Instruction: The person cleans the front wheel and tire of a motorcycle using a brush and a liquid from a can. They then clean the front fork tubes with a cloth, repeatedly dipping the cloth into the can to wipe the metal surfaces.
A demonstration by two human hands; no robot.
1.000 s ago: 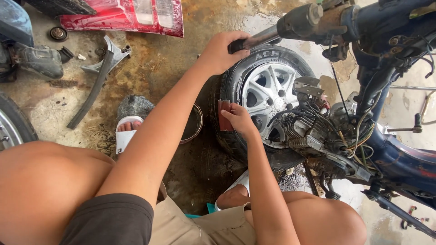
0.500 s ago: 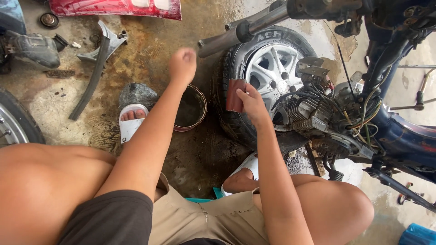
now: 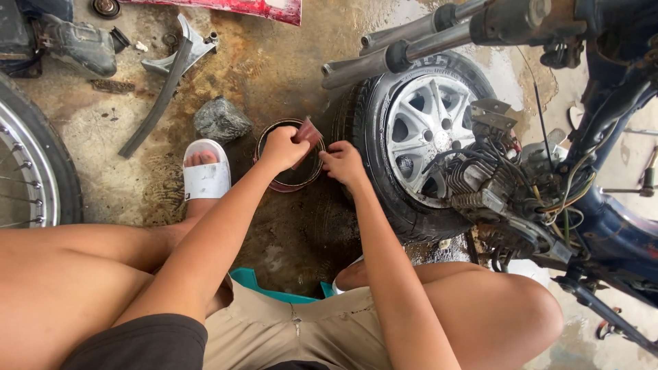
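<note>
My left hand (image 3: pixel 281 147) holds a small reddish-brown pad (image 3: pixel 309 131) over a round, dark-rimmed tin (image 3: pixel 274 183) on the wet concrete floor. My right hand (image 3: pixel 343 164) is beside it, between the tin and the black tyre (image 3: pixel 356 130), with its fingers loosely bent and nothing visible in them. The tyre sits on a silver alloy wheel (image 3: pixel 428 130) of a stripped motorcycle. Both hands are close together at the tin's rim.
A grey rock (image 3: pixel 221 120) and my foot in a white sandal (image 3: pixel 205 175) lie left of the tin. Fork tubes (image 3: pixel 411 48) cross above the wheel, with the engine and wiring (image 3: pixel 493 185) to its right. A spoked wheel (image 3: pixel 27 171) is at far left and a curved black part (image 3: pixel 164 89) behind.
My left hand left the fork tube and came down to the tin. The pad, earlier pressed on the tyre by my right hand, is now in my left hand.
</note>
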